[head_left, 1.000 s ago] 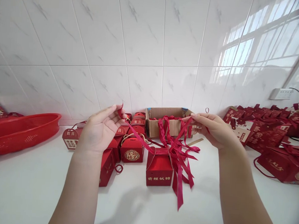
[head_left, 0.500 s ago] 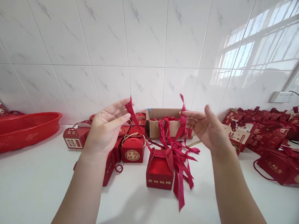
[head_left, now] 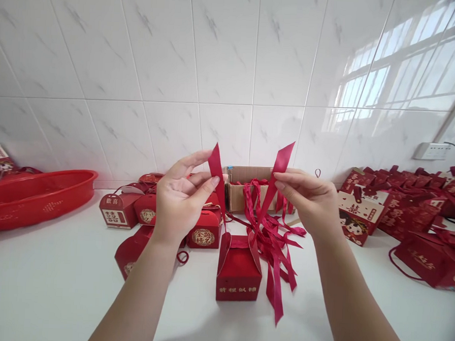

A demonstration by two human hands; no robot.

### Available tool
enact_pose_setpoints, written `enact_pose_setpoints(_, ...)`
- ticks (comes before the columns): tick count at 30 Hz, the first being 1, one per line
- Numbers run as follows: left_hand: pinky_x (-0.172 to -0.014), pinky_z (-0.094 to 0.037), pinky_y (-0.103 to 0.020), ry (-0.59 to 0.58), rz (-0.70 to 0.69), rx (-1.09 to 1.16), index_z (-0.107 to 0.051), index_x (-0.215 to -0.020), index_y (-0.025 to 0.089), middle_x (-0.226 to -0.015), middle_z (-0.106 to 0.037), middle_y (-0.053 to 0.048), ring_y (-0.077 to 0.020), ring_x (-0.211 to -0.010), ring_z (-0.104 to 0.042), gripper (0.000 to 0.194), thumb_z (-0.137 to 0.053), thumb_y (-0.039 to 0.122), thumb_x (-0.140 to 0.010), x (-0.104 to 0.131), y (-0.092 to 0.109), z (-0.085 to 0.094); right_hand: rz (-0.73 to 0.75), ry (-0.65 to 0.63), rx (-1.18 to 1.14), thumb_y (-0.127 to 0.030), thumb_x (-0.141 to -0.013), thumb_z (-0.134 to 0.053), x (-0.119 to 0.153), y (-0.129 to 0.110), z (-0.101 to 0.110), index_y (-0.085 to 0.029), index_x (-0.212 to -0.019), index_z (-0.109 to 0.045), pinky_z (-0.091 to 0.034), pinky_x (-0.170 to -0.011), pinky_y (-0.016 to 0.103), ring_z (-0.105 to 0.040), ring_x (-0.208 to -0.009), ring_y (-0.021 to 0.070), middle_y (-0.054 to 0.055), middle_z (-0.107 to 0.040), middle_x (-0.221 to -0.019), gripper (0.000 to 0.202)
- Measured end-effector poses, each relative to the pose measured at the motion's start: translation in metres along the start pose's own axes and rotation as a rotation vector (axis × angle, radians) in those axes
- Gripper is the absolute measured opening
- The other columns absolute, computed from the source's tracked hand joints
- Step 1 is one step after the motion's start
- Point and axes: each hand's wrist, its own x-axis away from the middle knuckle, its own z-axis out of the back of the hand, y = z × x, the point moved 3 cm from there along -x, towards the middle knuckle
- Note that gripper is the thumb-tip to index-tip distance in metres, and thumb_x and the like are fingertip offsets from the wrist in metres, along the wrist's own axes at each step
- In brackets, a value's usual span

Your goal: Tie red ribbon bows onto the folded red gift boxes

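Observation:
A small red gift box (head_left: 239,273) with gold characters stands upright on the white table. A dark red ribbon passes through its top, and its two ends rise from there. My left hand (head_left: 186,196) pinches the left ribbon end (head_left: 215,162) between thumb and fingers, above and left of the box. On the other side, my right hand (head_left: 306,197) is closed on the right ribbon end (head_left: 283,158). Loose ribbons (head_left: 277,249) lie in a tangle right of the box, some hanging out of a cardboard carton (head_left: 237,197) behind it.
More red gift boxes (head_left: 118,210) stand at the left, beside and behind my left arm. A red plastic basket (head_left: 38,201) sits at the far left. Red bags and boxes (head_left: 408,213) crowd the right side. Behind is a tiled wall (head_left: 225,63) with a power socket (head_left: 432,151).
Both hands have come closer together. My right hand, fingers spread with thumb apart before, has closed on its ribbon end. The box appears slightly lower and nearer.

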Motion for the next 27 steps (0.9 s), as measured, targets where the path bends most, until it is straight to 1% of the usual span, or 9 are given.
enact_pose_setpoints(3, -0.084, -0.057, -0.03, 0.01, -0.016, -0.024, -0.065, -0.073, 0.019, -0.101, -0.07, -0.002, -0.0163, -0.082, -0.071, 0.011, -0.073, 0.012, -0.071, 0.002, 0.0, 0.0, 0.027, 0.001, 0.039, -0.019, -0.077, -0.069, 0.002, -0.006, -0.004, -0.032, -0.092, -0.075, -0.055, -0.066, 0.032, -0.064, -0.082, 0.0175, 0.001, -0.069, -0.093, 0.02)
enact_pose_setpoints(5, -0.084, -0.058, -0.03, 0.011, -0.011, -0.055, -0.066, -0.066, 0.018, -0.089, -0.072, -0.002, -0.0172, -0.082, -0.071, 0.01, -0.073, 0.014, -0.072, 0.004, 0.0, 0.0, 0.046, -0.017, 0.03, -0.017, -0.078, -0.067, 0.003, -0.009, -0.005, -0.033, -0.095, -0.074, -0.055, -0.067, 0.032, -0.064, -0.082, 0.0171, 0.001, -0.069, -0.095, 0.024)
enact_pose_setpoints(7, -0.083, -0.058, -0.031, 0.015, 0.014, -0.077, -0.071, -0.074, 0.019, -0.083, -0.074, -0.002, -0.0179, -0.082, -0.071, 0.005, -0.073, 0.015, -0.072, 0.005, 0.0, -0.001, 0.059, -0.025, 0.021, -0.016, -0.079, -0.067, 0.004, -0.011, -0.005, -0.034, -0.096, -0.074, -0.055, -0.069, 0.032, -0.064, -0.085, 0.0175, 0.0, -0.069, -0.095, 0.026)
enact_pose_setpoints(10, -0.084, -0.058, -0.032, 0.035, 0.055, -0.088, -0.075, -0.088, 0.021, -0.086, -0.075, -0.003, -0.0186, -0.085, -0.071, 0.017, -0.074, 0.018, -0.072, 0.007, 0.0, -0.003, 0.054, -0.026, 0.037, -0.017, -0.079, -0.066, 0.004, -0.012, -0.004, -0.034, -0.096, -0.074, -0.056, -0.072, 0.033, -0.064, -0.092, 0.0192, 0.0, -0.07, -0.096, 0.025)
enact_pose_setpoints(14, -0.082, -0.058, -0.03, 0.002, 0.078, -0.057, -0.075, -0.092, 0.022, -0.088, -0.076, -0.003, -0.0182, -0.085, -0.071, 0.019, -0.074, 0.02, -0.073, 0.006, 0.001, -0.003, 0.02, -0.124, -0.004, -0.018, -0.082, -0.063, 0.004, -0.011, -0.008, -0.032, -0.096, -0.074, -0.056, -0.081, 0.037, -0.064, -0.097, 0.0201, 0.0, -0.07, -0.1, 0.023)
enact_pose_setpoints(18, -0.083, -0.057, -0.029, -0.033, 0.074, -0.052, -0.074, -0.094, 0.023, -0.083, -0.075, -0.001, -0.0178, -0.083, -0.071, 0.021, -0.073, 0.018, -0.074, 0.004, 0.002, 0.0, 0.009, -0.192, -0.035, -0.017, -0.085, -0.059, 0.004, -0.01, -0.012, -0.032, -0.099, -0.073, -0.055, -0.084, 0.036, -0.064, -0.097, 0.0185, 0.0, -0.07, -0.103, 0.025)
enact_pose_setpoints(20, -0.084, -0.057, -0.029, -0.036, 0.063, -0.059, -0.074, -0.095, 0.024, -0.083, -0.075, -0.001, -0.0178, -0.084, -0.071, 0.023, -0.073, 0.016, -0.073, 0.004, 0.002, 0.001, 0.013, -0.17, -0.029, -0.017, -0.085, -0.059, 0.005, -0.01, -0.011, -0.032, -0.099, -0.073, -0.055, -0.082, 0.035, -0.064, -0.097, 0.0187, 0.0, -0.07, -0.103, 0.025)
enact_pose_setpoints(24, -0.084, -0.057, -0.029, -0.002, 0.078, -0.083, -0.074, -0.095, 0.022, -0.089, -0.075, -0.003, -0.019, -0.086, -0.071, 0.024, -0.074, 0.017, -0.072, 0.003, 0.002, 0.003, 0.012, -0.058, 0.033, -0.021, -0.084, -0.062, 0.005, -0.01, -0.005, -0.034, -0.097, -0.074, -0.055, -0.075, 0.035, -0.064, -0.096, 0.0207, 0.0, -0.07, -0.1, 0.022)
enact_pose_setpoints(27, -0.083, -0.058, -0.029, 0.04, 0.077, -0.094, -0.074, -0.094, 0.023, -0.088, -0.075, -0.002, -0.019, -0.085, -0.071, 0.025, -0.076, 0.017, -0.069, 0.003, 0.002, 0.004, 0.021, -0.014, 0.04, -0.023, -0.083, -0.063, 0.004, -0.01, -0.002, -0.034, -0.096, -0.074, -0.055, -0.075, 0.036, -0.064, -0.095, 0.0213, 0.001, -0.07, -0.099, 0.02)
